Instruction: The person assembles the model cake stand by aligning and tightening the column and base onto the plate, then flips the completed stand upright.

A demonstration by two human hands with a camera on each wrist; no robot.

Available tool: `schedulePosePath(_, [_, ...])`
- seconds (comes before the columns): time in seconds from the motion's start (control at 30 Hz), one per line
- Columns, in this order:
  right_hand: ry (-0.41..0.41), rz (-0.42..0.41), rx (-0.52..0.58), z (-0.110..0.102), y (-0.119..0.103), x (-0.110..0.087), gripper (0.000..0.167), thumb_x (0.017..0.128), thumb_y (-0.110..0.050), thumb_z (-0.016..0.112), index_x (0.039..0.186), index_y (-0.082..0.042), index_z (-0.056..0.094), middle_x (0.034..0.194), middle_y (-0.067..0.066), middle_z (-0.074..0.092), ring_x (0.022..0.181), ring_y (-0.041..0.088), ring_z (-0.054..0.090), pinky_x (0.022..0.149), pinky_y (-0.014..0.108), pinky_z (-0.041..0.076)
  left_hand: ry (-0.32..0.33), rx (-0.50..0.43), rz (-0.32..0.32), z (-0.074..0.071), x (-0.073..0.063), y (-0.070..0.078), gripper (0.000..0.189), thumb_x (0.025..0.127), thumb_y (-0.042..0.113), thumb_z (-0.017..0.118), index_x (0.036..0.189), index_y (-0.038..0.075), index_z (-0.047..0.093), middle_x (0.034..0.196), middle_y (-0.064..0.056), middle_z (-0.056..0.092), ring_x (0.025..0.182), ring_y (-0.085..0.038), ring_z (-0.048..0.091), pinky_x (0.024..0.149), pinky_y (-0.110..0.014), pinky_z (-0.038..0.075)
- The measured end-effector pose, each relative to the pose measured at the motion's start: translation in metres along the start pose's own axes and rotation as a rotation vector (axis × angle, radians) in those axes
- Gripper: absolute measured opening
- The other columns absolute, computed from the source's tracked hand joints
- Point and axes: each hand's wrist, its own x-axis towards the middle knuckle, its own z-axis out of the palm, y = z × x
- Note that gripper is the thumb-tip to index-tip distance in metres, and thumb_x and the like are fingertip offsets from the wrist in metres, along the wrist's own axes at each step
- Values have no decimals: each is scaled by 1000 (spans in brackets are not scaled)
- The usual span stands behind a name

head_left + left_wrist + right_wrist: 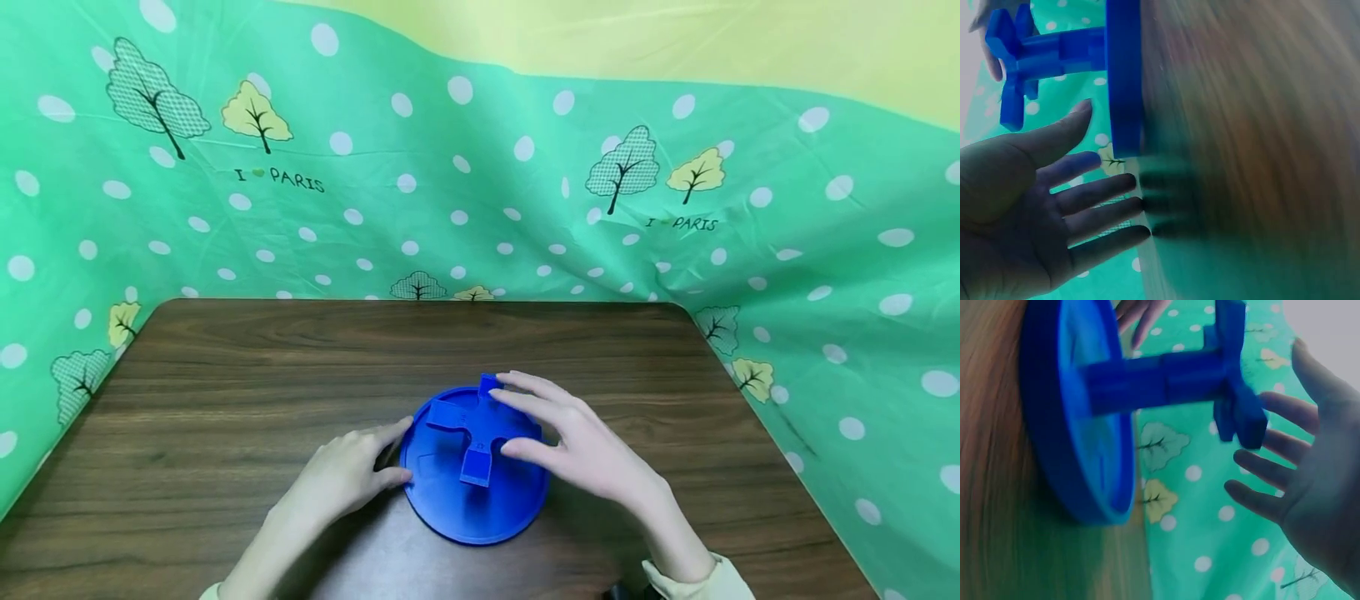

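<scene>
A blue plastic stand sits on the table. Its round rimmed base (pixel 442 512) lies flat, and a thick post (pixel 1147 384) rises from the middle, as both wrist views show. On top of the post is a cross-shaped piece (pixel 482 429) with blocky arm ends. My left hand (pixel 333 475) is at the base's left edge, thumb and fingertips right by the rim, fingers extended. Around the right side of the cross piece my right hand (pixel 581 442) hovers with fingers spread and relaxed, fingertips close to its far arm. Neither hand grips anything.
The dark wood-grain tabletop (pixel 262 367) has rounded far corners. A green dotted cloth (pixel 420 192) printed with trees hangs behind it and along both sides. Near the right sleeve (pixel 701 579), a small dark object (pixel 618 592) shows at the bottom edge.
</scene>
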Motion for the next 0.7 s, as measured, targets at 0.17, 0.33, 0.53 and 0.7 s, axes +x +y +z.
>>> schedulePosePath(0.17, [85,12,26,-4,21,0,45,100,-33,68,144,-29,60,149,-6,59,141,18,55,112,49,51,61,5,15,-2,7,-5,57,90,40,78,141,17,65,135,-11,71,121,-37,69,87,-60,59])
schedulePosePath(0.33, [86,82,58,-4,40,0,38,104,-35,62,141,-31,62,141,-6,65,133,18,61,106,52,55,87,-78,30,-9,13,-12,45,94,36,74,133,14,70,118,-7,78,111,-30,74,89,-56,60])
schedulePosePath(0.53, [27,182,78,4,59,0,41,104,-42,58,140,-23,64,136,1,69,124,20,66,100,53,57,76,-146,24,-14,23,-19,42,97,37,70,131,11,71,103,0,80,98,-19,76,88,-48,61])
schedulePosePath(0.7, [2,234,31,10,68,0,43,102,-47,61,135,-20,67,121,-3,73,109,18,69,95,44,60,61,-138,12,-13,28,-24,42,98,40,69,128,11,72,97,5,79,91,-12,74,81,-42,61])
